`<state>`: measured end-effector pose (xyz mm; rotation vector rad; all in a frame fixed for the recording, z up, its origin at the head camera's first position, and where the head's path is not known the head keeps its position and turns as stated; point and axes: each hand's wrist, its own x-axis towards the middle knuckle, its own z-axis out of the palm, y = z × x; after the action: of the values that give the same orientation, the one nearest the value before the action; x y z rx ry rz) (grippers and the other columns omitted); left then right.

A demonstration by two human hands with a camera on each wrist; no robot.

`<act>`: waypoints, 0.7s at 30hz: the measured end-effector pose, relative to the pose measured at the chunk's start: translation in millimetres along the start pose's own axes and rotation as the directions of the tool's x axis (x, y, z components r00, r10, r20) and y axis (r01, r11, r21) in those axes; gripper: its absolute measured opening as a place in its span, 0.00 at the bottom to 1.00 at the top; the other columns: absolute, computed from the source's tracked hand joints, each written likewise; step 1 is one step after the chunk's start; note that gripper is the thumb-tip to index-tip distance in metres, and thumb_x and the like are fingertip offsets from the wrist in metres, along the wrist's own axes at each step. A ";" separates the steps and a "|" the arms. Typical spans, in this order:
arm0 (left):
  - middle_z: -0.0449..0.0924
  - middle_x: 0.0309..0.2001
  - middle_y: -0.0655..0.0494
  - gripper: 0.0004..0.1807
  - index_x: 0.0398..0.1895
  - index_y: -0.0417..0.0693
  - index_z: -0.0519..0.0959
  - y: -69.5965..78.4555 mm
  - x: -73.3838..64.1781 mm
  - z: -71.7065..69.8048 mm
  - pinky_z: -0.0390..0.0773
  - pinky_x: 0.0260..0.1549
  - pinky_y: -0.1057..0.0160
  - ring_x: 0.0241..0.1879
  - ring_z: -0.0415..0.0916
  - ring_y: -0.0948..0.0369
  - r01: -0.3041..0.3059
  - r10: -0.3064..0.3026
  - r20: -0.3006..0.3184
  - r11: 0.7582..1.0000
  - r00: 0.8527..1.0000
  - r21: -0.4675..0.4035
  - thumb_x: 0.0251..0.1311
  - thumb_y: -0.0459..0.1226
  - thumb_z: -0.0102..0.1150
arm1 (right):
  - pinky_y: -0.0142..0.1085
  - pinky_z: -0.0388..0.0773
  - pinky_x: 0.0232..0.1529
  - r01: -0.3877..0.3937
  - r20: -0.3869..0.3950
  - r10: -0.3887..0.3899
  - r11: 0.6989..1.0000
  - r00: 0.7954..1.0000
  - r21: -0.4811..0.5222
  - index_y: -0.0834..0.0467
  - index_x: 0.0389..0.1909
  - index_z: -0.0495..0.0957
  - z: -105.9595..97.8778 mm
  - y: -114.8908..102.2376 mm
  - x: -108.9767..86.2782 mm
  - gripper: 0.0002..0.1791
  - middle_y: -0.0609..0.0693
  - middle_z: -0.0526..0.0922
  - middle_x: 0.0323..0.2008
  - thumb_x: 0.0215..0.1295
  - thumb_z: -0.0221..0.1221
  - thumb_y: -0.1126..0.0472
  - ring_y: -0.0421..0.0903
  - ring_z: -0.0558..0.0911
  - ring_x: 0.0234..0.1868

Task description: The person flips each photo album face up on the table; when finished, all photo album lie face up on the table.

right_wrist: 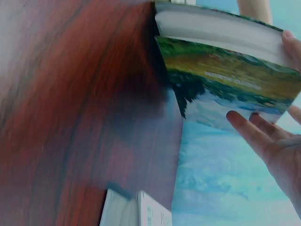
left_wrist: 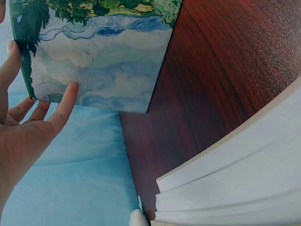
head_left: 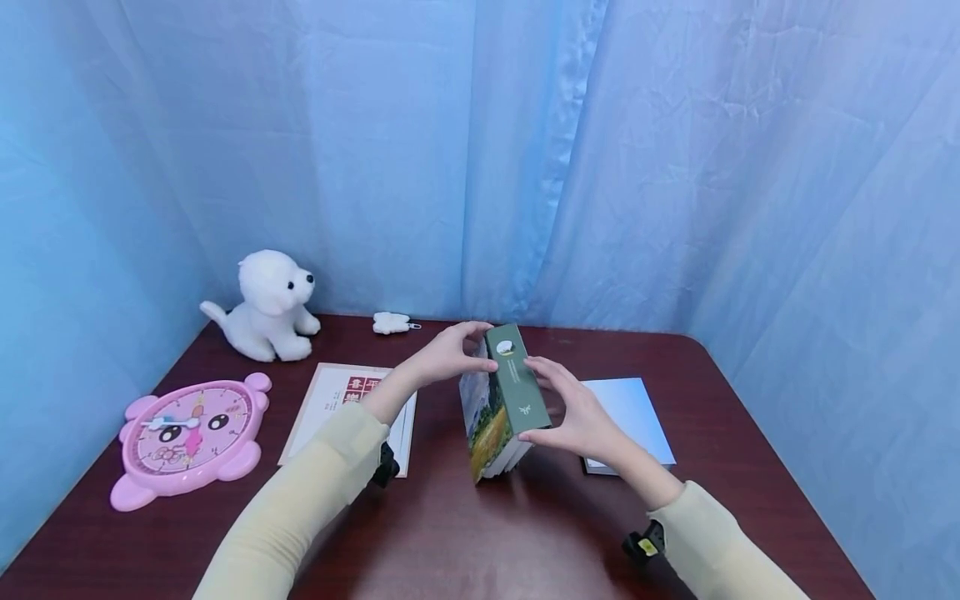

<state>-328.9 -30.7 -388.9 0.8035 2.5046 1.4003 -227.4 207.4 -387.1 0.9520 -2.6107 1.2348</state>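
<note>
A thick book (head_left: 516,385) stands spine up in the middle of the table, its green spine facing the head camera and its covers painted with a landscape. My left hand (head_left: 446,354) grips its far end, thumb on the spine and fingers by the painted cover (left_wrist: 108,61). Nearer me, my right hand (head_left: 581,419) holds the other side, thumb at the spine's near corner and fingertips along the spine's right edge. In the right wrist view, the fingers (right_wrist: 251,129) of that hand lie against the painted cover, and the white page edges show between the covers.
Right of the hands lies a pale blue book (head_left: 632,417). Under the left forearm is a white book (head_left: 318,417) with red squares. A pink clock (head_left: 191,437), a white plush dog (head_left: 270,308) and a small white key charm (head_left: 392,323) are farther left. Blue curtains (head_left: 390,167) hang behind.
</note>
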 end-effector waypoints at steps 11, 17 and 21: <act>0.72 0.55 0.48 0.37 0.67 0.50 0.65 -2.7 -0.9 -7.7 0.80 0.42 0.57 0.57 0.71 0.48 -0.011 0.011 0.011 0.998 1.000 -0.059 0.53 0.42 0.69 | 0.36 0.82 0.33 0.055 -0.042 -0.051 0.994 0.998 0.094 0.65 0.70 0.53 3.3 -31.6 8.7 0.56 0.63 0.61 0.67 0.41 0.75 0.68 0.58 0.72 0.59; 0.75 0.52 0.53 0.37 0.65 0.52 0.67 -0.5 -5.4 -12.1 0.78 0.45 0.57 0.51 0.74 0.55 -0.023 0.025 -0.041 0.999 0.999 0.041 0.51 0.43 0.70 | 0.42 0.82 0.40 0.047 -0.027 -0.044 0.987 0.999 0.157 0.65 0.70 0.53 5.7 -29.8 10.8 0.54 0.61 0.61 0.68 0.42 0.74 0.68 0.56 0.68 0.62; 0.73 0.56 0.51 0.38 0.67 0.52 0.66 -3.4 -8.1 -15.5 0.79 0.42 0.59 0.49 0.77 0.54 -0.021 0.021 -0.029 1.000 0.999 0.001 0.51 0.42 0.70 | 0.45 0.80 0.46 0.040 -0.008 -0.039 0.975 0.999 0.216 0.66 0.67 0.56 8.8 -24.4 12.4 0.50 0.61 0.57 0.71 0.42 0.73 0.70 0.56 0.64 0.66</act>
<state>-329.3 -47.9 -384.2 0.8173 2.5249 1.4281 -221.7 183.3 -372.5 1.0272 -2.4781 1.5336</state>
